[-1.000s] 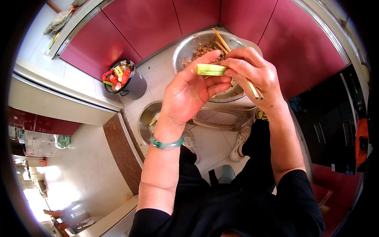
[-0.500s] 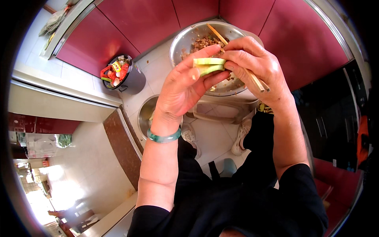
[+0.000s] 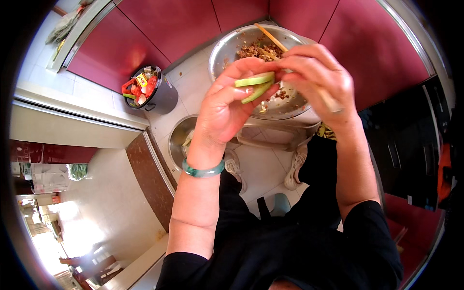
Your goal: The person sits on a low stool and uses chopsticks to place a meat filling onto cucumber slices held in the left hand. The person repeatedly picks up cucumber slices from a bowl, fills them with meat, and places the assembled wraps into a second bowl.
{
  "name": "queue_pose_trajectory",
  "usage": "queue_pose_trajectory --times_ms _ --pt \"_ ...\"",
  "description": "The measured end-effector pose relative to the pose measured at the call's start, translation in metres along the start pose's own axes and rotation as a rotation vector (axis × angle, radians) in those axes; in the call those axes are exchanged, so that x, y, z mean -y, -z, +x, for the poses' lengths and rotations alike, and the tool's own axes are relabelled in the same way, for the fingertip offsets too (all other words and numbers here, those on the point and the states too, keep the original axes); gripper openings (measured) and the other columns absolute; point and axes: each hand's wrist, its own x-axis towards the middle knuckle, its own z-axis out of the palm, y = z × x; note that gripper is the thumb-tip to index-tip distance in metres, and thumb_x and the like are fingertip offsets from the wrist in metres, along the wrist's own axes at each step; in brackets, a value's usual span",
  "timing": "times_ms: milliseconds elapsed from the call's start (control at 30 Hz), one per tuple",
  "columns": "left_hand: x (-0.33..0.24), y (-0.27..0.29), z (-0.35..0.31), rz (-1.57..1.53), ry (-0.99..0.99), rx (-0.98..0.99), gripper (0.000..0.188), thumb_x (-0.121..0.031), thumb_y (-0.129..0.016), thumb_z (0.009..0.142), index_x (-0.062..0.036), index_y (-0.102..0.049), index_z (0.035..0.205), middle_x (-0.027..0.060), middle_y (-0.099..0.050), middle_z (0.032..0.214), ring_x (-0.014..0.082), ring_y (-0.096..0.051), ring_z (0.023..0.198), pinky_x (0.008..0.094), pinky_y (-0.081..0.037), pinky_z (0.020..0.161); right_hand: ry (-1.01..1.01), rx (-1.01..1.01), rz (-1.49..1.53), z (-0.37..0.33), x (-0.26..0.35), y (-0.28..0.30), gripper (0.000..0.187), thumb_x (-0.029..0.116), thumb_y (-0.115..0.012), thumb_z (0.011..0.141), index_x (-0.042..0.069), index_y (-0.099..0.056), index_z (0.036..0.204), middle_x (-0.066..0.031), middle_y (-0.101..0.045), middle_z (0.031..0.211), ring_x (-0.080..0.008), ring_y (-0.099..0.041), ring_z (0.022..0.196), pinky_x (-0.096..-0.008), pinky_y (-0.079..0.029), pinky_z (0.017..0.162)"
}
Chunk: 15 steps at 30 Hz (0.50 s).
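My left hand (image 3: 218, 108), a green bangle on its wrist, is raised over the near left side of a large steel bowl (image 3: 216, 55). Its thumb and fingers hold a pale green vegetable slice (image 3: 255, 79), split into two layers that gape apart. Close by on the right, my right hand (image 3: 319, 72) is curled around wooden chopsticks (image 3: 330, 100), their rear ends blurred by motion; its fingertips are beside the slice. A wooden stick (image 3: 270, 36) slants over the bowl to behind this hand; whether I hold it I cannot tell. Brown minced filling (image 3: 252, 50) lies in the bowl.
A smaller steel bowl (image 3: 175, 137) with pale pieces stands on the tiled floor, below left. Farther left is a dark bin (image 3: 166, 97) full of waste. Red cabinets (image 3: 169, 26) close off the far side. A pale stool-like frame (image 3: 266, 137) is under the large bowl.
The slice has tilted and its two layers gape wider. My right hand has moved slightly up and right, its fingers away from the slice's edge, and the chopsticks have turned.
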Motion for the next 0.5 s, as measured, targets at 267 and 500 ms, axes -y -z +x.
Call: queue_pose_trajectory --times_ms 267,500 --pt "-0.030 0.039 0.007 -0.006 -0.327 -0.126 0.031 0.005 -0.048 0.085 0.0064 -0.048 0.116 0.0263 -0.037 0.132 0.0377 -0.034 0.125 0.0356 -0.039 0.103 -0.567 -0.412 0.759 -0.020 -0.042 0.041 0.034 0.029 -0.042 0.095 -0.001 -0.060 0.094 -0.0116 -0.061 0.093 -0.0161 -0.060 0.079 -0.0303 -0.051 0.074" --pt "-0.034 0.038 0.011 0.143 -0.366 -0.298 0.029 0.002 -0.049 0.086 0.0061 -0.051 0.114 0.0187 -0.055 0.114 0.0301 -0.052 0.110 0.0338 -0.042 0.097 -0.762 -0.310 0.762 -0.035 -0.076 0.036 0.031 0.027 -0.043 0.095 0.000 -0.059 0.092 -0.0146 -0.062 0.095 -0.0194 -0.063 0.083 -0.0315 -0.053 0.074"
